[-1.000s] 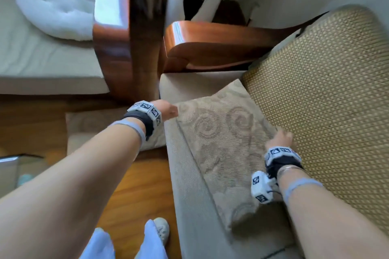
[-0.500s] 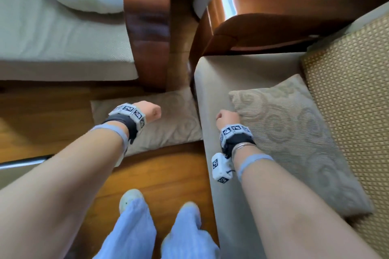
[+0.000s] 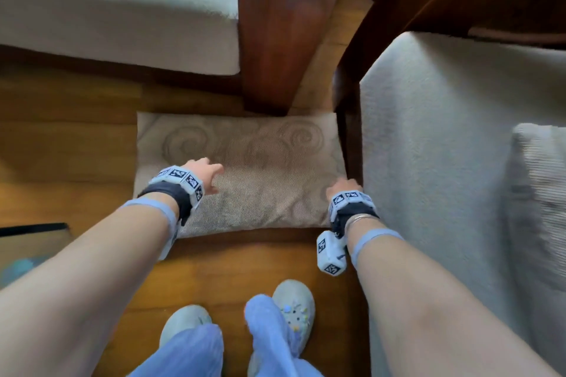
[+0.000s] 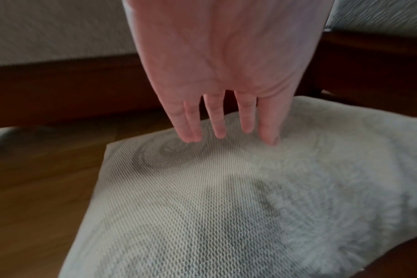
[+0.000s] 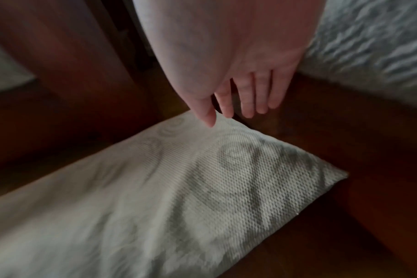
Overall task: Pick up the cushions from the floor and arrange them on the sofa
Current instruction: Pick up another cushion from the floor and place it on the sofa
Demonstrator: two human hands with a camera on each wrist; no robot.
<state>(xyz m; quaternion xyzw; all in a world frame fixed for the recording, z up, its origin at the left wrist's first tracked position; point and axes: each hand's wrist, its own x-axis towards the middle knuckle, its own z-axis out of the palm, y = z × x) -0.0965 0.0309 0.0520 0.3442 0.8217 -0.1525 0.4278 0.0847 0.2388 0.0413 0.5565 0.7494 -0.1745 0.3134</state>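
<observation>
step: reaching for the floor cushion (image 3: 245, 174), not gripped yet
shoes (image 3: 294, 306): nearest, on the wood floor (image 3: 76, 147), just short of the cushion's near edge
left hand (image 3: 203, 173): fingers (image 4: 217, 116) straight and spread, empty, just above the cushion's left half; contact unclear
right hand (image 3: 343, 187): fingers (image 5: 248, 97) loose and extended, empty, over the cushion's right edge
cushion: flat on floor, far edge against the wooden leg (image 3: 275, 40)
next: probably curl both hands under the left and right edges, lift, swing right to the sofa seat (image 3: 428, 131)
second cushion (image 3: 539, 193): already on the seat, far right
obstruction: wooden frame (image 3: 352, 131) hard against the cushion's right edge, little finger room
</observation>
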